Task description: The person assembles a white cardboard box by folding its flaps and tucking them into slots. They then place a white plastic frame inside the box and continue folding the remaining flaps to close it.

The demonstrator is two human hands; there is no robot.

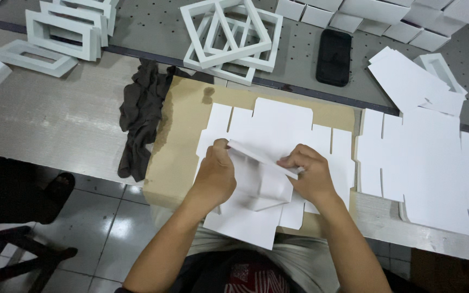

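Spanning the whole view, a grey work table (55, 119) carries everything listed. Next in size, a brown board (177, 157) lies at the table's near edge, overhanging it slightly. On the board lies a flat white die-cut carton blank (278, 122), partly folded at its middle. To the right, a stack of further white blanks (424, 163) lies just beside the board. A dark crumpled cloth (139, 122) touches the board's left edge. White rectangular frames (229, 38) are piled at the far side, with more of them (61, 32) at far left. A black phone (334, 57) lies face up near the frames.

The left hand (215, 176) is closed, pinching one end of a raised flap of the blank. The right hand (310, 173) is curled shut on the flap's other end.
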